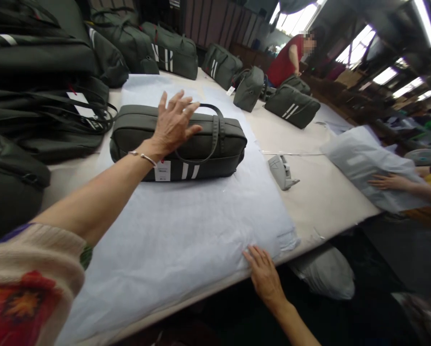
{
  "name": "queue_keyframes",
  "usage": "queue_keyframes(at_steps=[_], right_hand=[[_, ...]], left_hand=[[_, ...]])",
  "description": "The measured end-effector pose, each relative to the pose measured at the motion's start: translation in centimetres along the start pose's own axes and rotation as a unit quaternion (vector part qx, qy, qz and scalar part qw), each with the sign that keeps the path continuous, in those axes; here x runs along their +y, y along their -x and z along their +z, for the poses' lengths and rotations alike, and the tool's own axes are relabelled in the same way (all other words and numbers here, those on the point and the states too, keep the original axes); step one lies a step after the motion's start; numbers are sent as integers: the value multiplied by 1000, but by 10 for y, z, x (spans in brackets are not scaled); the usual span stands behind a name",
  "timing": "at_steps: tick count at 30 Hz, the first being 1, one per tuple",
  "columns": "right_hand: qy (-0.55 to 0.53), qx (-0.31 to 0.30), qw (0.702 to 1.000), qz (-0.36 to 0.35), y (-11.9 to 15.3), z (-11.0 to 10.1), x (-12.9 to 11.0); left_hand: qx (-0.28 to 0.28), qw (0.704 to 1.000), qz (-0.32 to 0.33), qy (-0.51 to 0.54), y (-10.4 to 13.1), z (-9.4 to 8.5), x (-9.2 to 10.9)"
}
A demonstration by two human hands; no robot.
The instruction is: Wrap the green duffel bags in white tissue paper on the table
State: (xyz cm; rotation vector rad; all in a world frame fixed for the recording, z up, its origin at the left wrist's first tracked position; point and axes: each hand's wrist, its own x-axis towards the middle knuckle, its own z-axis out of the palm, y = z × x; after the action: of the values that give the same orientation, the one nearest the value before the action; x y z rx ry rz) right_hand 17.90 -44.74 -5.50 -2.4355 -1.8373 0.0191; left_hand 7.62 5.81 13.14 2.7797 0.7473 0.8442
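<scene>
A dark green bag (204, 144) with two white stripes, a strap handle and a white tag (162, 171) lies on a stack of thin white sheets (186, 226). My left hand (175, 122) rests on top of the bag beside its handle, fingers spread, gripping nothing. At the front edge of the sheets, my right hand (264, 271) touches the sheet corner with its fingertips; the fingers lie extended, and nothing is seen in its grasp.
Dark bags (38, 110) are piled at the left, with more (175, 50) along the back. A grey tape dispenser (280, 172) sits on the table (326, 192). At right, a person's hand (391, 182) presses a plastic bag (359, 158). Another person (285, 60) stands behind.
</scene>
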Motion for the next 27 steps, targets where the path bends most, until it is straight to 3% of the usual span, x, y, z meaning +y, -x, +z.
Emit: queue_keyframes(at_steps=[4,6,10,13,16,18,21,27], right_hand=[[-14,4,998,-68,9,5,23],[-30,16,997,-69,7,5,31],[-58,36,994,-82,-5,2,39],[-82,39,990,-108,-14,-3,44],[-96,41,984,-142,-18,-7,51],[-101,34,979,-175,-18,-7,55],[-103,16,971,-217,-21,1,57],[-114,55,963,-237,-40,9,46]], left_hand=[[17,992,100,81,54,8,58],[-37,980,136,143,92,23,93],[-216,944,150,199,184,63,165],[-261,941,142,161,250,91,208],[-278,950,95,103,293,115,228],[-282,954,68,79,305,125,229],[-287,955,45,65,303,130,222],[-284,957,-10,62,283,112,217]])
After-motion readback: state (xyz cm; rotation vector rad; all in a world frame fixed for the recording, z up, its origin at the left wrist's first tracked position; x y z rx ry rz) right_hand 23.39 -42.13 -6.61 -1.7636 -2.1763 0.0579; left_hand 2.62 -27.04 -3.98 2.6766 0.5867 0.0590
